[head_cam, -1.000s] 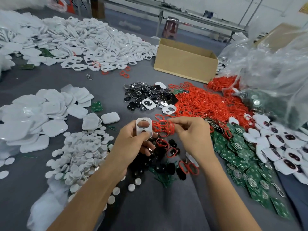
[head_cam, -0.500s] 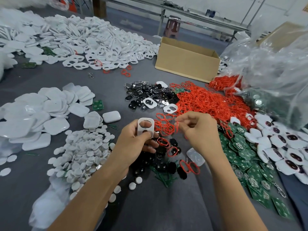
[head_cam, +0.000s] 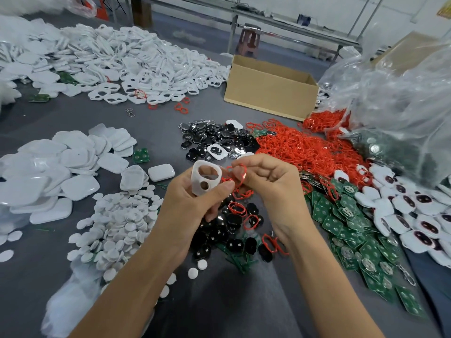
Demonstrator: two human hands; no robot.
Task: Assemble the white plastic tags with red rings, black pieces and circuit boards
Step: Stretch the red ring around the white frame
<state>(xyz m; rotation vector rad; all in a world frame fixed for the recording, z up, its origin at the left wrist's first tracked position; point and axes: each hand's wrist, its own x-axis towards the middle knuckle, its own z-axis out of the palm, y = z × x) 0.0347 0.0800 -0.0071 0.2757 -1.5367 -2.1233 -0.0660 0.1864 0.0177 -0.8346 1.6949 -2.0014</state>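
My left hand (head_cam: 195, 203) grips a white plastic tag shell (head_cam: 205, 176) with two openings, held upright above the table. Beside it, my right hand (head_cam: 271, 189) pinches a red ring (head_cam: 240, 175) between thumb and fingertips, close to the shell's right edge. Under my hands lie black pieces (head_cam: 231, 225) with a few red rings on them. A big heap of red rings (head_cam: 302, 152) spreads behind my right hand. Green circuit boards (head_cam: 353, 228) lie to the right, next to assembled white tags (head_cam: 410, 211).
White back covers (head_cam: 61, 162) and small white discs (head_cam: 117, 220) pile up on the left. More white shells (head_cam: 127, 59) cover the far left. A cardboard box (head_cam: 271, 89) stands at the back, clear plastic bags (head_cam: 402, 98) at the right. Shiny black pieces (head_cam: 212, 137) lie mid-table.
My right hand has lifted one red ring out of the loose cluster and brought it up beside the shell. My left hand has raised and tilted the shell slightly.
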